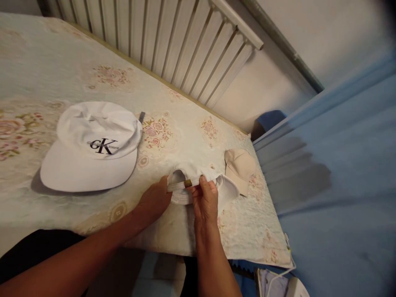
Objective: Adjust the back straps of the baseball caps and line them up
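A white baseball cap (228,193) is held over the table, its back strap with a small brass-coloured buckle (188,183) turned toward me. My left hand (157,198) is closed on the left end of the strap. On the strap's other side, my right hand (206,198) pinches it between thumb and fingers. Left of my hands lies a larger white cap (93,140) with black lettering on its front, brim facing me. A beige cap (241,167) rests beyond my right hand.
A floral tablecloth (185,136) covers the table. Along its far side runs a white slatted radiator (148,41). A blue curtain (324,173) hangs to the right. At the bottom right, a white cord (280,275) hangs near the table's corner.
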The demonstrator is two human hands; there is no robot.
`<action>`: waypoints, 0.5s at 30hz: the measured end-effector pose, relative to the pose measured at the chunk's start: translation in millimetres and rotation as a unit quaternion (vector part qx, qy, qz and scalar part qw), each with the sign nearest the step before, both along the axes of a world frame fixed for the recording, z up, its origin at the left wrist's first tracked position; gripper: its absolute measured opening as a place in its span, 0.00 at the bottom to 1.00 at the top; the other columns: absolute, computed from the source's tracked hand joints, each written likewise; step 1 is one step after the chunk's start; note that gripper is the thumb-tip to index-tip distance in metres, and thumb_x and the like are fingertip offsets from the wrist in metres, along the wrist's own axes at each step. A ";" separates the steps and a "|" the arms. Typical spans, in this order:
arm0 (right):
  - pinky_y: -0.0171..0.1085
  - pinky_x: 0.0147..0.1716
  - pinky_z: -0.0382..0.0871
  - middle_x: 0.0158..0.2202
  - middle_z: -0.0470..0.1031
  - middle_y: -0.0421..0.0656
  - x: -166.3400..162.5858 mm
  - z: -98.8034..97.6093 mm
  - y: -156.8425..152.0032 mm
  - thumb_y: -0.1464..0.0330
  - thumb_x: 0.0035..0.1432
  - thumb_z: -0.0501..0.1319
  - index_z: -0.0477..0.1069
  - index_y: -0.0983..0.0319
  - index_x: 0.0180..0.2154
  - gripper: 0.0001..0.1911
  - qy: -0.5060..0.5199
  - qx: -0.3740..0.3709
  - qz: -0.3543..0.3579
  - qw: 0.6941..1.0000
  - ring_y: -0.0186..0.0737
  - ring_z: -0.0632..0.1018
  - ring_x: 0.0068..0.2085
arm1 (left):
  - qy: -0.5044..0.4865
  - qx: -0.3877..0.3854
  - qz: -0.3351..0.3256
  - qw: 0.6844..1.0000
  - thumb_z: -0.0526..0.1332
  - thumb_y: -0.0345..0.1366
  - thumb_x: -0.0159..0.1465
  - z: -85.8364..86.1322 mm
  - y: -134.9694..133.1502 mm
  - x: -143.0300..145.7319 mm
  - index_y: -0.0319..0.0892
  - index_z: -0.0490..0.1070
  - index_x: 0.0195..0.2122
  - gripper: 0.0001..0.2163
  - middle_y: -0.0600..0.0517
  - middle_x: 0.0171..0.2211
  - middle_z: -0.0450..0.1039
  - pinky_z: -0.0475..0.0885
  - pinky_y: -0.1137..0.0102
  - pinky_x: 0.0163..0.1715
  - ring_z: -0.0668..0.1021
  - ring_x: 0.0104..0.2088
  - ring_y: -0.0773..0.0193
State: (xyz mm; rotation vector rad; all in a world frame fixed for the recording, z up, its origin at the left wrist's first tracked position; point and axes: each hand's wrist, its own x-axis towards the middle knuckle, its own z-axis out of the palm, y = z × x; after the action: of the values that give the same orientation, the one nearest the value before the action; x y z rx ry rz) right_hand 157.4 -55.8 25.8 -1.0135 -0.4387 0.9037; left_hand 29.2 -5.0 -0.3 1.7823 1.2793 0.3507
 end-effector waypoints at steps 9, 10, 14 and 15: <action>0.32 0.24 0.74 0.27 0.75 0.37 -1.1 -1.2 0.2 0.65 0.46 0.68 0.70 0.63 0.32 0.12 -0.025 -0.031 0.033 0.999 0.31 0.75 0.25 | 0.033 0.021 -0.010 0.999 0.49 0.38 0.62 -0.6 0.4 0.1 0.41 0.64 0.48 0.15 0.41 0.40 0.77 0.70 0.61 0.37 0.79 0.41 0.48; 0.32 0.23 0.74 0.26 0.74 0.37 -0.7 -1.7 0.3 0.65 0.45 0.68 0.70 0.63 0.32 0.12 -0.028 -0.033 0.026 0.999 0.31 0.75 0.24 | 0.036 0.021 -0.012 0.999 0.49 0.38 0.62 0.6 0.1 0.0 0.41 0.65 0.48 0.15 0.41 0.40 0.76 0.70 0.61 0.38 0.79 0.41 0.48; 0.32 0.24 0.74 0.26 0.74 0.36 -0.6 -3.5 0.8 0.65 0.46 0.67 0.70 0.62 0.33 0.12 -0.037 -0.027 0.019 0.999 0.31 0.75 0.25 | 0.043 0.018 -0.016 0.999 0.48 0.39 0.61 4.0 -0.2 -0.9 0.42 0.65 0.48 0.16 0.41 0.41 0.76 0.70 0.59 0.38 0.78 0.42 0.46; 0.32 0.25 0.74 0.27 0.75 0.37 -1.1 -4.2 0.8 0.65 0.47 0.67 0.70 0.62 0.33 0.11 -0.035 -0.026 0.026 0.999 0.32 0.76 0.25 | 0.044 0.016 -0.016 0.999 0.48 0.39 0.62 4.4 0.2 -1.2 0.42 0.65 0.47 0.16 0.41 0.40 0.76 0.70 0.59 0.38 0.78 0.42 0.46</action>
State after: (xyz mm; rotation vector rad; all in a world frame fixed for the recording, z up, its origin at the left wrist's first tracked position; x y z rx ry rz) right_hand 156.3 -55.0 21.5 -1.0876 -0.5055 0.9320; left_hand 28.1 -4.8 4.1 1.8610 1.3105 0.2796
